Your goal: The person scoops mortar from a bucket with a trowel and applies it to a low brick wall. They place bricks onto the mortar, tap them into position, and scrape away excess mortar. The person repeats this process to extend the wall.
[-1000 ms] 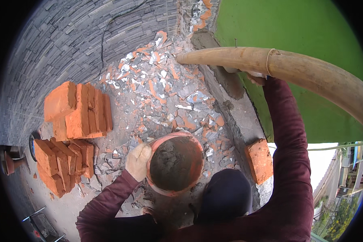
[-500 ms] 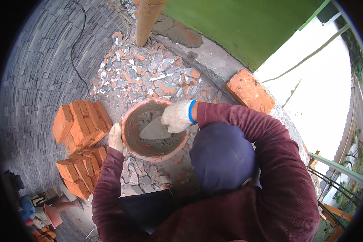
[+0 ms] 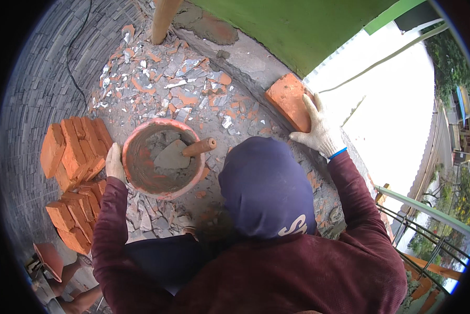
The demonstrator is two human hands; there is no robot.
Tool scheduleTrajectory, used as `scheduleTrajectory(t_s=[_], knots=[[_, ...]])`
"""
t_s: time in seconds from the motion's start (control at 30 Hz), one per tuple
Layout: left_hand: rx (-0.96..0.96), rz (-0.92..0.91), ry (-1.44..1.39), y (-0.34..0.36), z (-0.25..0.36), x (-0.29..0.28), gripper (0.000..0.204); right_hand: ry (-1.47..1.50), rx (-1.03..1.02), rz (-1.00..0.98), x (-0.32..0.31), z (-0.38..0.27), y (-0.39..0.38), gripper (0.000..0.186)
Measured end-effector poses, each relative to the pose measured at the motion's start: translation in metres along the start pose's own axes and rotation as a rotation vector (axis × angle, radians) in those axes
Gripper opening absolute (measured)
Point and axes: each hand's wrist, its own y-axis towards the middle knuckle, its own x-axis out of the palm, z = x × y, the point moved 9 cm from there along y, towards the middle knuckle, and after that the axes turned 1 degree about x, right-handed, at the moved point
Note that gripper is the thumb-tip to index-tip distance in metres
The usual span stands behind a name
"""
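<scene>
Two gloved hands: our right hand [image 3: 317,120] spread, fingers and thumb touching brick [image 3: 287,99] just left of palm; we'd best keep wide, even contact. Our left hand [image 3: 115,163] flat against round bucket [image 3: 164,195]; right of it, pasty grey mortar [image 3: 163,137], wooden-handled trowel [image 3: 174,156]. Brick blocky, pitted.

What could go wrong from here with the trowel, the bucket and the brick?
The handle of the trowel juts over the bucket rim, so a passing arm might knock it out. The right hand is spread at one end of the brick, so it might slip if lifted that way. Broken rubble lies near the bucket, so a foot might slide on it.
</scene>
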Motion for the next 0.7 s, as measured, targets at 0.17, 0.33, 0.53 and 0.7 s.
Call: scheduleTrajectory(t_s=[0.17, 0.33, 0.53, 0.7], knots=[[0.198, 0.016, 0.274, 0.006, 0.015, 0.015, 0.044, 0.084, 0.12, -0.058, 0.017, -0.002, 0.028, 0.117], [0.269, 0.093, 0.336, -0.021, 0.046, 0.041, 0.038, 0.833, 0.114, -0.026, 0.01, -0.012, 0.071, 0.119], [0.243, 0.06, 0.279, -0.03, 0.047, 0.054, 0.032, 1.191, -0.062, -0.042, -0.011, -0.123, 0.23, 0.103], [0.189, 0.09, 0.363, -0.045, 0.053, 0.048, 0.031, 1.034, -0.265, -0.062, 0.017, -0.185, 0.405, 0.074]])
